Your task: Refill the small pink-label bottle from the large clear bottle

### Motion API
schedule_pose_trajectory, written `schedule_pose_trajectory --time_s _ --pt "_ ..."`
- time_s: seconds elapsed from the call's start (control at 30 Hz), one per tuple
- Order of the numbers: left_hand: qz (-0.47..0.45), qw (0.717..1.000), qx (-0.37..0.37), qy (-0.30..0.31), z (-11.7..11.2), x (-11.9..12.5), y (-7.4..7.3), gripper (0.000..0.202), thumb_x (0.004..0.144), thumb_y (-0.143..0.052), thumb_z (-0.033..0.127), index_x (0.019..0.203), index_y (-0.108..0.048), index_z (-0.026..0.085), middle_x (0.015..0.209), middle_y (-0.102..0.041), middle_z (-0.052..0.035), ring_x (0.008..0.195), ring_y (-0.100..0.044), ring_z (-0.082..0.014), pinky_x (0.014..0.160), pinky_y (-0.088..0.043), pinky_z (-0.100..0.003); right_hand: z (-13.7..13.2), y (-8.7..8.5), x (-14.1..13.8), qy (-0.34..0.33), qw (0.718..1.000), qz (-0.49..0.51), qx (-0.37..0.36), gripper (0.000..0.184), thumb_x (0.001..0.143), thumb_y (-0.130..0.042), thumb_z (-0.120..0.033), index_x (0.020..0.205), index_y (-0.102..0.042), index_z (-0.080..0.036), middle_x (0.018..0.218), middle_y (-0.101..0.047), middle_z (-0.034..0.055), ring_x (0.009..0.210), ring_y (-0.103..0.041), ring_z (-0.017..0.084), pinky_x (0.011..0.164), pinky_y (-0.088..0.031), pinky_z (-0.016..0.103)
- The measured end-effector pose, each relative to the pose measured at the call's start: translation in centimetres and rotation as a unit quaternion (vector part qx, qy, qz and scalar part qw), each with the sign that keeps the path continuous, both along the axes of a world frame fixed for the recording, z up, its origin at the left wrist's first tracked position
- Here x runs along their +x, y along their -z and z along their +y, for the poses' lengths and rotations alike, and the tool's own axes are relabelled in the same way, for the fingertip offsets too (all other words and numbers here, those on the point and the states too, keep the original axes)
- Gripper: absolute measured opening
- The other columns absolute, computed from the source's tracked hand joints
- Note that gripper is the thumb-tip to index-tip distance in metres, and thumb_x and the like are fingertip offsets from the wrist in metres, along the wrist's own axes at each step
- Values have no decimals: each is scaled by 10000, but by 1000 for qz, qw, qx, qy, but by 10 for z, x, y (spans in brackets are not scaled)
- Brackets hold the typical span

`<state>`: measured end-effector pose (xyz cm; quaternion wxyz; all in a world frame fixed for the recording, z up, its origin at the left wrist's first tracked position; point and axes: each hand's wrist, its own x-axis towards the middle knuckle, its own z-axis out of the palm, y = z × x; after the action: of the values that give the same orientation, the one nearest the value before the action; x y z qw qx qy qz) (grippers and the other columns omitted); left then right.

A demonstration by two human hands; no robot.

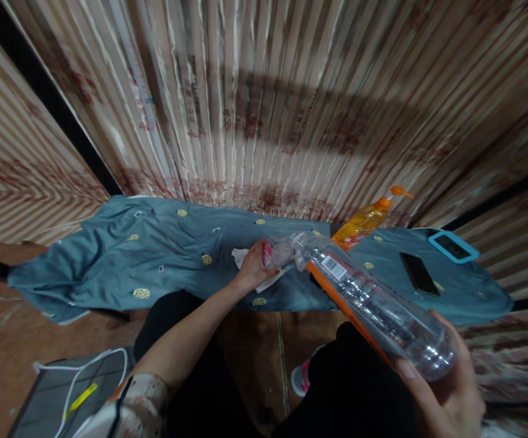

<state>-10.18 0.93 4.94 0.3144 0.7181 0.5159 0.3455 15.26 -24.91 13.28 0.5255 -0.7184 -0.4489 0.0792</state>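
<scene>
My right hand (451, 383) is wrapped round the base of a large clear plastic bottle (378, 304) with a white barcode and an orange strip on its label. The bottle slants up and left, and I see no liquid in it. At its far end, my left hand (252, 267) grips a smaller clear plastic container (277, 250) with a pink-red patch. The two clear pieces meet or overlap; whether they are joined cannot be made out. Under my left hand lies a white tissue (268, 283). Just behind the large bottle is an orange pump bottle (359, 225).
A blue-grey cloth with pineapple prints (109, 255) covers the low table. On its right side lie a dark phone (419, 274) and a blue-framed device (454, 246). Striped curtains (264, 109) hang behind. A grey box-like object (40, 395) with a white cord stands at lower left.
</scene>
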Motion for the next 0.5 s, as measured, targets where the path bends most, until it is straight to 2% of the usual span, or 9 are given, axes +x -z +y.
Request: schedule_pose_trajectory --time_s 0.17,0.33,0.4,0.5 --pt "-12 1000 13 7 1 0 4 918 649 -990 144 1452 -556 241 1505 -714 -150 1451 -694 -393 1289 -539 -572 0 9 9 -8 1000 26 6 1092 839 -843 -702 1742 -437 -239 1735 -489 190 1561 -485 535 1305 -303 791" --pt "-15 1000 17 10 1 -1 4 928 648 -995 156 1460 -556 252 1503 -716 -135 1449 -696 -391 1283 -546 -576 -1 7 4 6 1000 13 7 1064 857 -830 -703 1735 -461 -228 1732 -498 174 1549 -502 503 1327 -302 747" --pt "-11 1000 16 6 1 -1 4 929 647 -992 152 1461 -555 243 1514 -711 -145 1464 -686 -396 1295 -534 -580 -1 5 3 8 1000 26 12 1102 813 -854 -725 1722 -479 -228 1720 -514 177 1546 -502 522 1320 -294 767" --pt "-4 1000 6 4 1 0 3 926 662 -983 152 1475 -546 226 1542 -692 -167 1483 -672 -400 1310 -515 -591 -1 1 -2 7 999 32 3 1087 846 -825 -730 1736 -446 -234 1741 -488 178 1580 -468 513 1333 -280 748"
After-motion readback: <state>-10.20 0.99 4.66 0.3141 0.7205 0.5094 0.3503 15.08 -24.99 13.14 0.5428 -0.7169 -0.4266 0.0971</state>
